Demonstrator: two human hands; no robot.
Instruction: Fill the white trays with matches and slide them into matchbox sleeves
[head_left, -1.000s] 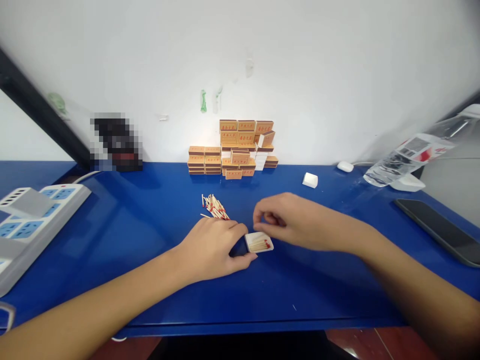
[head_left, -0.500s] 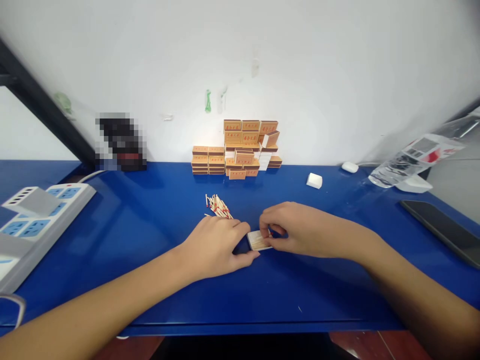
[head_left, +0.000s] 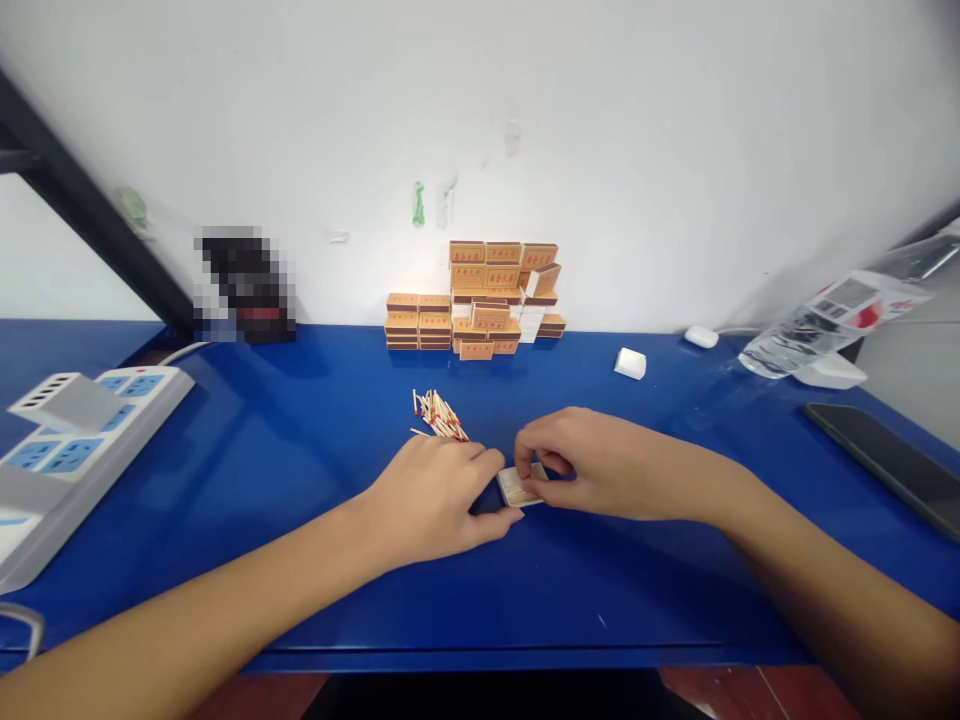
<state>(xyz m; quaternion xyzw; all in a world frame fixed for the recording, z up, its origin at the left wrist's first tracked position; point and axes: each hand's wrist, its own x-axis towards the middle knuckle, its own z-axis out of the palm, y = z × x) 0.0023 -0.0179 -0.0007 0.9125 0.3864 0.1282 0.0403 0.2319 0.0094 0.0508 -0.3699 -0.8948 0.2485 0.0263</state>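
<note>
A small white matchbox tray (head_left: pixel 511 487) lies on the blue table, with pale matchsticks (head_left: pixel 517 496) in it. My left hand (head_left: pixel 439 500) curves round its left end, index finger at the far corner and thumb along the near edge. Over the tray's right part, my right hand (head_left: pixel 559 460) is closed in a pinch, fingertips down at the matchsticks. Whatever lies between those fingertips is too small to make out. Just beyond my left hand is a loose pile of red-tipped matches (head_left: pixel 444 415), its near end partly hidden by the knuckles.
Stacked matchboxes (head_left: pixel 486 277) stand against the wall. At left is a power strip (head_left: pixel 161 390) with a plugged-in charger (head_left: pixel 75 402). To the right lie a white block (head_left: pixel 630 363), a white earphone case (head_left: pixel 701 337), a plastic bottle (head_left: pixel 817 315) and a phone (head_left: pixel 889 465).
My right fingertips have shifted slightly left, further over the tray. A red match head that showed beside them is now out of sight. My left hand keeps its place at the tray.
</note>
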